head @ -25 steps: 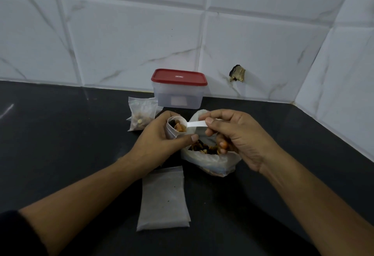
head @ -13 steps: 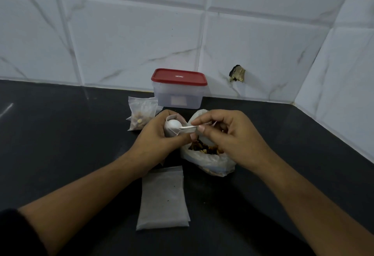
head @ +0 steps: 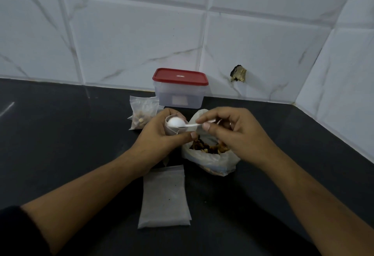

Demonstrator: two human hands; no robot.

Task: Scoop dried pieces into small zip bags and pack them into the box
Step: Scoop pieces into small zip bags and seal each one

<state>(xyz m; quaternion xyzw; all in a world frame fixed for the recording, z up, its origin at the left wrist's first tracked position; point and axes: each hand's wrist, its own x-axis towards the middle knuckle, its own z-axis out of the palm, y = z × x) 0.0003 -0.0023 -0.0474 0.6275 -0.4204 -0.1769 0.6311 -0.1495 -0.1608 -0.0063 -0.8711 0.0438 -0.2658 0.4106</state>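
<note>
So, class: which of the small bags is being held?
The small bag in the left hand, under the white spoon; the others lie on the counter.

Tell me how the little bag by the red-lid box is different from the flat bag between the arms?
The little bag by the box has pale pieces inside and bulges at its bottom; the flat bag looks empty and lies flat. The little bag sits far back, left of the box; the flat bag lies much nearer the camera. Both are cloudy plastic, and no hand holds either.
</note>
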